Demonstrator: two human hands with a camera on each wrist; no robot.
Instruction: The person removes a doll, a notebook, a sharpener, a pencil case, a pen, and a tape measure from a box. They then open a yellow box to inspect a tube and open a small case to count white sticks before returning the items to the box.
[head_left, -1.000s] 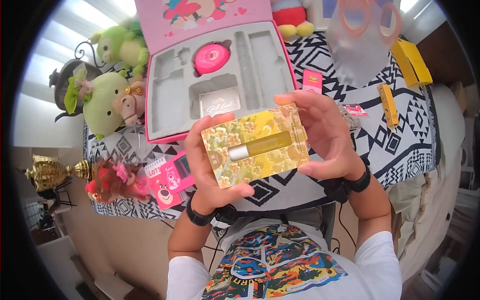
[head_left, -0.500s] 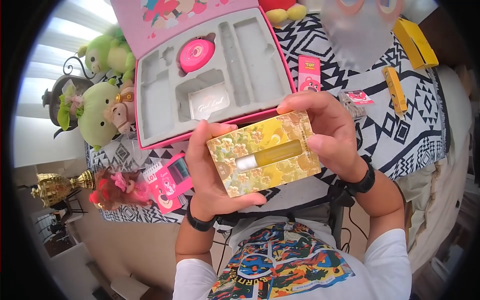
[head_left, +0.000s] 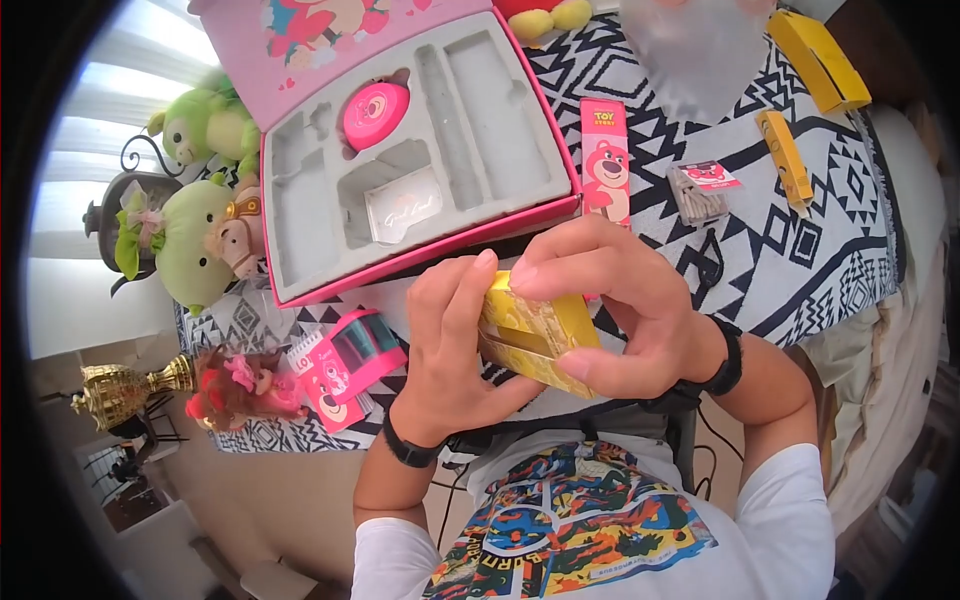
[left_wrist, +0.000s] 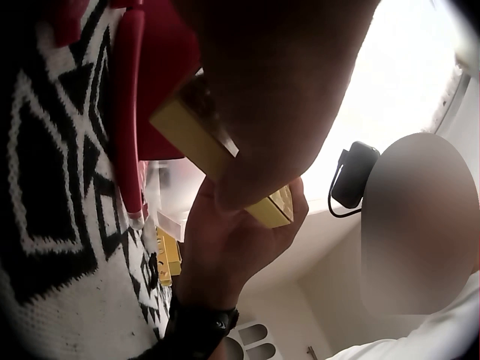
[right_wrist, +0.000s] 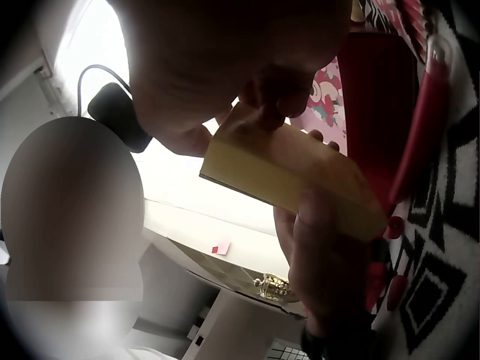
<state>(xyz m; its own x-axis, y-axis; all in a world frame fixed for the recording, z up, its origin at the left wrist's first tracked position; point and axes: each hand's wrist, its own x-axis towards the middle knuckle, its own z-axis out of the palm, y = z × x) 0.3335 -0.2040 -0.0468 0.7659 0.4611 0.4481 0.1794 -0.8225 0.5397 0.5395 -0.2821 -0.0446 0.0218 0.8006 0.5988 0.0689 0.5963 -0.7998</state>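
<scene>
Both hands hold a yellow floral cosmetics box in front of the chest, tilted so its narrow end faces up. My left hand grips its left side, thumb along the lower edge. The right hand pinches the end with thumb and fingers. In the left wrist view the box is partly covered by fingers; the right wrist view has its plain yellow side. Just beyond the hands lies an open pink gift box, its grey insert holding a round pink case and a clear-windowed slot.
Left of the hands are a pink pencil-sharpener-like box, a brown-haired doll and green plush toys. To the right lie a pink Toy Story box, a small bagged item and yellow cartons on the patterned cloth.
The yellow box has turned from its broad front face to its narrow end. The right-hand fingers have shifted onto that end, and the head view has swung slightly right.
</scene>
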